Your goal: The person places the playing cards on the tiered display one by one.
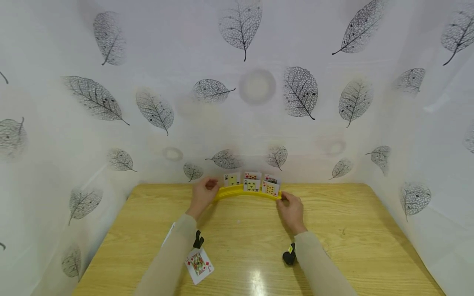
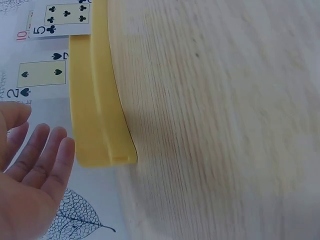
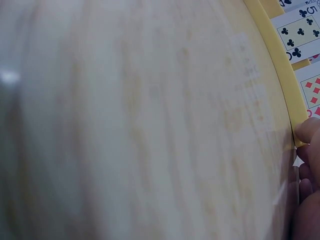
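A curved yellow card holder [image 1: 231, 190] stands at the far edge of the table with playing cards upright in two rows. Its back row carries the two of spades [image 1: 232, 179], a red ten [image 1: 252, 174] and a jack [image 1: 273, 178]. In front of them stand the five of clubs [image 2: 66, 17] and the ten of diamonds [image 1: 270, 188]. My left hand [image 1: 203, 193] is beside the holder's left end, fingers loosely bent with nothing in them. My right hand [image 1: 291, 211] pinches the right end, thumb in front [image 3: 306, 131] and fingers behind.
A jack of diamonds [image 1: 198, 265] lies face up on the wooden table [image 1: 237, 238] by my left forearm. Another card [image 1: 168, 233] peeks out from under that sleeve. Black straps [image 1: 198, 239] show at both wrists. A leaf-patterned curtain [image 1: 207, 127] closes off the back and sides.
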{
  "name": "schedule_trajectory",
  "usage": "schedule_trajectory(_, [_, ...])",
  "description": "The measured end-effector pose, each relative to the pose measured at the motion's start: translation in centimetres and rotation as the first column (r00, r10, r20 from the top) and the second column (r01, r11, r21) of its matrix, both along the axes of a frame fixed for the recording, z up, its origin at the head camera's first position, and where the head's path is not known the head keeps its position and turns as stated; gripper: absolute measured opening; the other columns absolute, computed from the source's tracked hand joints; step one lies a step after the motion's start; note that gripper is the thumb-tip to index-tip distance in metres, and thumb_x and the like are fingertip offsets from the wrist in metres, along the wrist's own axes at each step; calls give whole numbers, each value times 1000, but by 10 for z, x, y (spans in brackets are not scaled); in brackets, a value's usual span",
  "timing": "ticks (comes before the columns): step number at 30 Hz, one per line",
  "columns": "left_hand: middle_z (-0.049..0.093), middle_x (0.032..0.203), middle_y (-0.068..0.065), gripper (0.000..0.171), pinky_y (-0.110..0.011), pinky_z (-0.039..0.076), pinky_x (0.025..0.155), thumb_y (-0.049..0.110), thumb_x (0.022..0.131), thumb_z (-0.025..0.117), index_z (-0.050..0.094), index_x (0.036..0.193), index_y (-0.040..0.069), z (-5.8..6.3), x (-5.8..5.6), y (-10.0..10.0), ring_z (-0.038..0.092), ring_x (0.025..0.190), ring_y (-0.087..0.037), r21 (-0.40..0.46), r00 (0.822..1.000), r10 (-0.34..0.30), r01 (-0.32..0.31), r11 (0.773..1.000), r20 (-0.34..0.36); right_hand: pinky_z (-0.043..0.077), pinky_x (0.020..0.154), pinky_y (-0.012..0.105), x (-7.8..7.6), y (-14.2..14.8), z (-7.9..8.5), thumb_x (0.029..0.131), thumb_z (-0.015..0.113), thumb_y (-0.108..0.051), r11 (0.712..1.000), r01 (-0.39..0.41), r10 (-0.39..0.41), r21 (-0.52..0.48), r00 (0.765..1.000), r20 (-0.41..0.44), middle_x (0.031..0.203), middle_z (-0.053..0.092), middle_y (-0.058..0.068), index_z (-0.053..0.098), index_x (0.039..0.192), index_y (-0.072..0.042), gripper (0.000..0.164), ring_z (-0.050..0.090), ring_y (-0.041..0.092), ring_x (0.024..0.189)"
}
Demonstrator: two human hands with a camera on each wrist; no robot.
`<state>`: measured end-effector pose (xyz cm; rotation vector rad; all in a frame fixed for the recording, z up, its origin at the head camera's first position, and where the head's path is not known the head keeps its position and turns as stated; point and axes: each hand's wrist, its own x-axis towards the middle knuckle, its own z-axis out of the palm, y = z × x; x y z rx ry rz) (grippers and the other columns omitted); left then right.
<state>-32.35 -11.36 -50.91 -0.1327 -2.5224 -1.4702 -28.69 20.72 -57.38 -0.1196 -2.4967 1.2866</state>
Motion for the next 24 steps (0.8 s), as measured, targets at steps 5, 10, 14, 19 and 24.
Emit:
schedule_trajectory(5, [77, 105, -18, 19, -44, 63, 90, 7, 96, 74, 74, 112, -2, 0, 9, -14, 72, 97, -32, -8, 999, -10, 9, 1000, -45, 45, 111, 58, 1, 1, 0, 98, 70, -14, 1000, -7, 6, 12, 1000, 21, 128, 72, 25, 67, 135, 5, 41, 59, 42, 123])
schedule_trajectory(10, [78, 101, -18, 19, -40, 63, 85, 6, 94, 76, 75, 111, -2, 1, 19, -30, 73, 93, -32, -56, 998, 48, -51, 997, -51, 44, 112, 58, 1, 1, 0, 99, 70, -15, 1000, -13, 13, 7, 999, 34, 130, 71, 25, 65, 137, 5, 44, 58, 41, 125])
schedule_trajectory(14, [78, 101, -19, 22, -45, 63, 85, 8, 94, 76, 74, 113, -3, 2, 28, -43, 74, 93, -35, -75, 996, 79, -83, 994, -45, 44, 112, 59, 1, 0, 1, 99, 70, -15, 1000, -13, 12, 13, 999, 34, 131, 71, 25, 65, 137, 5, 44, 58, 42, 126])
schedule_trajectory(19, [78, 101, -19, 24, -48, 63, 85, 12, 95, 76, 73, 115, -1, 1, 42, -58, 74, 93, -34, -115, 994, 106, -108, 987, -24, 44, 112, 59, 2, 0, 0, 98, 71, -13, 1000, -13, 12, 7, 1000, 28, 129, 71, 25, 65, 137, 6, 43, 58, 42, 126])
schedule_trajectory(24, [78, 98, -17, 25, -45, 64, 81, 13, 94, 77, 74, 114, -1, 0, 55, -76, 74, 89, -32, -167, 995, 97, -98, 981, -15, 44, 112, 58, 2, 0, 0, 98, 72, -14, 1000, -5, 5, -6, 1000, 31, 128, 72, 24, 66, 136, 5, 43, 58, 41, 125])
